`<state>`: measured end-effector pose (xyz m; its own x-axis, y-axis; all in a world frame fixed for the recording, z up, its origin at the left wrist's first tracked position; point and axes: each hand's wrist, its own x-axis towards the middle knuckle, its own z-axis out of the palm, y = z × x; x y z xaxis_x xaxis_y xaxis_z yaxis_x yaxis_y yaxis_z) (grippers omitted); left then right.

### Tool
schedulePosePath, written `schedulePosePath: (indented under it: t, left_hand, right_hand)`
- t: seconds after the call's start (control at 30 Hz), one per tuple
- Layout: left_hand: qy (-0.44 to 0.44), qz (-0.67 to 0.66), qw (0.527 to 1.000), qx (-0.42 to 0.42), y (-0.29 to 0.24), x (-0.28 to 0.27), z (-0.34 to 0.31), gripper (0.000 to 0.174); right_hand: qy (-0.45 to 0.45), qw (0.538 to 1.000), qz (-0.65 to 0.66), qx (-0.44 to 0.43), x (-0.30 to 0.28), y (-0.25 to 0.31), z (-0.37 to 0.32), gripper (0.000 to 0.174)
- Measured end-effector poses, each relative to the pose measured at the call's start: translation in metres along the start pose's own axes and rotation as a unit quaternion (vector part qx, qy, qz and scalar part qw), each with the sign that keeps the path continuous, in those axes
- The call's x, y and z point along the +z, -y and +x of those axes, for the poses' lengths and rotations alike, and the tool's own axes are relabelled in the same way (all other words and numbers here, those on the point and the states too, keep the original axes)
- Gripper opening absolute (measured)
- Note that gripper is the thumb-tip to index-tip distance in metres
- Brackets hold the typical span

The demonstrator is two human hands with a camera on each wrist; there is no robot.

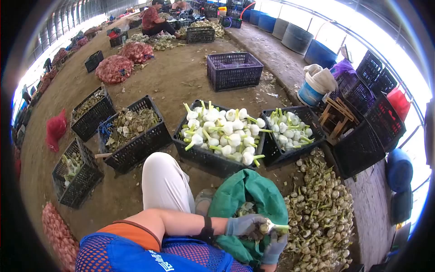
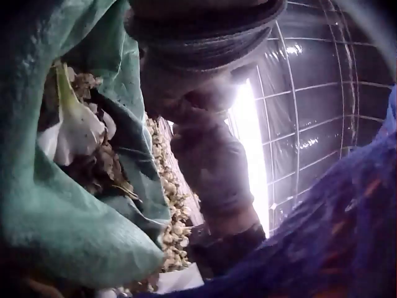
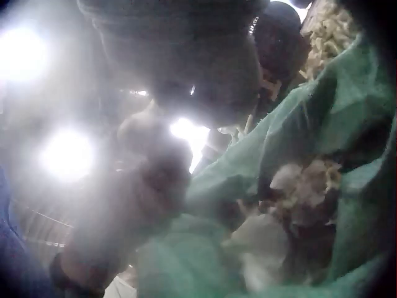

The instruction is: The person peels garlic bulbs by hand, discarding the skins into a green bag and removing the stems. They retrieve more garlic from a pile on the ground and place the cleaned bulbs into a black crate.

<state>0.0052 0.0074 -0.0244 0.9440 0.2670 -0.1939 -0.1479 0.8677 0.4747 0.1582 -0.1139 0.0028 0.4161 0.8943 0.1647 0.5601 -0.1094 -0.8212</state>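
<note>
Over the mouth of a green cloth bag (image 1: 222,195), my gloved left hand (image 1: 247,225) grips a garlic bulb (image 1: 266,227) with a short cut green stem pointing right. My gloved right hand (image 1: 274,249) comes from below and pinches the same bulb by its stem side. Inside the bag lie dry peel scraps (image 1: 246,209). A white garlic bulb with a stem (image 2: 77,133) rests among them in the left wrist view. The right wrist view is hazy, and both hands there are dark and blurred.
A black crate (image 1: 199,158) heaped with trimmed white garlic stands ahead, beside a second garlic crate (image 1: 272,158). Untrimmed garlic (image 1: 319,217) is piled on the floor at right. Crates of husks (image 1: 136,152) stand at left. A person (image 1: 154,20) sits farther back.
</note>
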Motion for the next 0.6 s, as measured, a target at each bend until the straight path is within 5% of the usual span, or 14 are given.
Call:
schedulePosePath:
  t: [0.1, 0.17, 0.3, 0.37, 0.4, 0.43, 0.47, 0.5, 0.53, 0.57, 0.6]
  left_hand:
    - [-0.022, 0.157, 0.986, 0.056, 0.001, -0.004, 0.005, 0.032]
    - [-0.081, 0.365, 0.919, 0.122, 0.0, 0.003, 0.001, 0.032]
    - [-0.087, 0.216, 0.97, 0.066, -0.003, 0.008, 0.001, 0.032]
    - [-0.051, -0.007, 0.999, -0.006, 0.007, -0.008, 0.006, 0.032]
    - [-0.109, -0.04, 0.993, -0.002, -0.005, 0.013, 0.001, 0.033]
    - [-0.108, -0.002, 0.993, -0.044, -0.026, 0.029, -0.012, 0.039]
    - [-0.197, -0.048, 0.979, 0.005, -0.028, 0.05, -0.01, 0.041]
    - [-0.216, -0.043, 0.975, -0.043, -0.025, 0.038, -0.008, 0.046]
    - [-0.233, -0.039, 0.968, -0.09, -0.021, 0.026, -0.006, 0.052]
    - [-0.242, -0.098, 0.961, -0.087, -0.028, 0.045, -0.007, 0.051]
    - [-0.116, -0.095, 0.985, -0.08, -0.017, 0.015, -0.009, 0.051]
  right_hand:
    - [0.049, 0.994, 0.086, -0.034, -0.007, 0.02, 0.004, 0.041]
    - [0.028, 0.942, 0.316, 0.109, 0.002, 0.05, 0.0, 0.042]
    - [0.059, 0.901, 0.399, 0.162, 0.008, 0.033, 0.0, 0.043]
    - [0.041, 0.957, 0.25, 0.141, 0.009, 0.019, 0.005, 0.032]
    - [0.004, 0.966, 0.244, 0.086, 0.021, -0.016, 0.003, 0.03]
    - [-0.01, 0.955, 0.258, 0.145, 0.021, -0.006, 0.003, 0.03]
    - [-0.005, 0.988, 0.134, 0.073, 0.02, -0.01, 0.003, 0.025]
    - [-0.019, 1.0, 0.006, 0.004, 0.018, -0.015, 0.003, 0.02]
    - [0.0, 0.997, -0.025, -0.079, 0.014, -0.001, 0.011, 0.024]
    - [-0.034, 0.996, -0.041, -0.072, 0.016, 0.007, 0.009, 0.025]
    - [-0.026, 0.997, 0.068, 0.028, 0.021, -0.001, 0.005, 0.024]
